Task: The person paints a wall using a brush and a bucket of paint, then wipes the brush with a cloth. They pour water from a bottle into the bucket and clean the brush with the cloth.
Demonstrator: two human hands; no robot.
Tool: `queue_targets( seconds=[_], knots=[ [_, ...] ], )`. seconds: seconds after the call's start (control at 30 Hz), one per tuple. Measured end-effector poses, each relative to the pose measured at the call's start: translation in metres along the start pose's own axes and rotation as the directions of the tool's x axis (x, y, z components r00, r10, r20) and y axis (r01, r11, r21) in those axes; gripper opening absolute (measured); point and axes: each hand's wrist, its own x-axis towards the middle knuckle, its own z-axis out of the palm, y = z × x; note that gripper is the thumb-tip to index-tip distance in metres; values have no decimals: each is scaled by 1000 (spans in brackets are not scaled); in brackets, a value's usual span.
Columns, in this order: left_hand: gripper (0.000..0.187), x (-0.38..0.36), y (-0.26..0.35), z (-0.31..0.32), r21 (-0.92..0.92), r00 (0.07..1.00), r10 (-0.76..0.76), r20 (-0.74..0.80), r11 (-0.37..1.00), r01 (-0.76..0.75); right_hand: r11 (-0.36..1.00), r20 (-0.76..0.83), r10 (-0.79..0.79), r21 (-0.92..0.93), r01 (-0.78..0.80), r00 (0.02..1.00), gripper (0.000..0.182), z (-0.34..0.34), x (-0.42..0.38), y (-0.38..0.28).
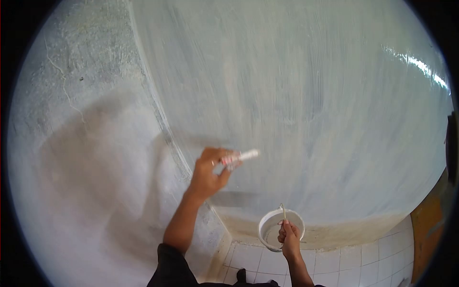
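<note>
Pale walls are filling most of the view and meeting along a slanting corner (163,122). To the right of the corner, the streaked wall (296,110) is showing long brush marks in grey, blue and cream, and near its upper right side it is catching a bright patch of light (420,67). To the left, the rougher wall (62,124) is carrying a thin crack (65,86) and soft shadows (86,158) below it.

Our left hand (206,176) is reaching up in front of the streaked wall, and its grip is pinching a brush (242,156) between thumb and fingers. The brush is pointing to the right with its whitish end outward, and some red is showing near the fingers. It is blurring, so we cannot tell whether its tip is touching the wall.

Our right hand (289,235) is hanging lower, its grip closing in a fist around the thin handle (284,213) of a white bucket (262,230). The bucket is sitting open side up, near the bottom of the streaked wall; we cannot tell whether it is resting on the floor or hanging. Beneath us, white tiles (351,259) are covering the floor, and a dark foot (241,276) is showing at the bottom edge. Dark sleeves (171,268) are covering our upper arms. Along the right edge, an orange-brown surface (427,220) is standing beside the tiles.
</note>
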Motion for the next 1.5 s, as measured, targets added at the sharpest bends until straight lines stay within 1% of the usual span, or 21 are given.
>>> queue_targets(
  seconds=[0.07,0.13,0.2,0.23,0.3,0.37,0.4,0.5,0.53,0.57,0.63,0.73,0.8,0.87,0.97,1.1,1.2,1.27,1.3,1.37,1.5],
  knots=[
    [25,39,-13,-10,40,993,109,-43,993,-107,1000,-40,-12,5,12,999,24,0,1,4],
    [21,80,-24,-24,56,986,161,35,985,-163,1000,-79,-20,-7,20,997,24,4,5,8],
    [18,117,-42,-28,27,969,239,56,970,-241,1000,-129,-17,4,18,992,25,8,13,15],
    [17,132,-46,-29,21,969,239,55,970,-241,1000,-154,-21,11,23,988,25,7,15,18],
    [16,156,-48,-32,6,971,236,41,972,-236,999,-172,-48,0,48,984,25,7,12,16],
    [15,172,-55,-41,42,943,330,-46,944,-329,998,-184,-67,-7,66,981,26,9,11,18],
    [16,177,-57,-45,65,924,373,-88,927,-369,998,-187,-69,-10,69,980,26,7,10,17],
    [15,182,-54,-54,66,893,382,-238,924,-377,997,-204,-68,-33,63,977,27,7,6,16],
    [18,184,-58,-51,118,827,463,-319,885,-450,997,-209,-70,-41,63,975,27,6,4,15],
    [20,183,-61,-50,216,780,530,-333,848,-484,997,-213,-73,-54,63,974,26,6,4,15],
    [23,180,-70,-44,409,674,658,-336,746,-525,995,-219,-80,-78,64,972,26,1,2,17],
    [25,155,-92,-26,464,708,664,-239,719,-518,995,-238,-91,-67,77,967,26,-4,5,22],
    [24,124,-113,-5,465,699,685,-206,697,-546,995,-256,-92,-72,75,962,26,-6,5,25],
    [21,81,-125,20,437,720,656,-225,729,-527,995,-273,-83,-69,66,958,26,-9,5,29],
    [18,8,-139,58,376,801,550,-236,812,-447,997,-286,-70,-60,55,956,26,-11,8,31],
    [22,-72,-134,84,330,873,462,-158,858,-394,997,-280,-61,-70,43,958,25,-13,8,31],
    [24,-104,-120,87,299,907,406,-112,884,-359,997,-268,-50,-71,32,962,26,-15,8,29],
    [23,-113,-110,87,269,918,389,-77,895,-356,998,-255,-47,-59,33,966,26,-18,7,31],
    [23,-108,-105,85,204,942,335,-12,923,-325,998,-249,-46,-48,36,967,26,-21,8,34],
    [22,-93,-92,74,79,964,232,130,967,-243,999,-239,-43,-33,36,970,26,-24,8,36],
    [28,-24,-81,59,-73,950,67,304,996,-47,1000,-242,-15,-14,12,970,26,-29,4,43]
  ],
)
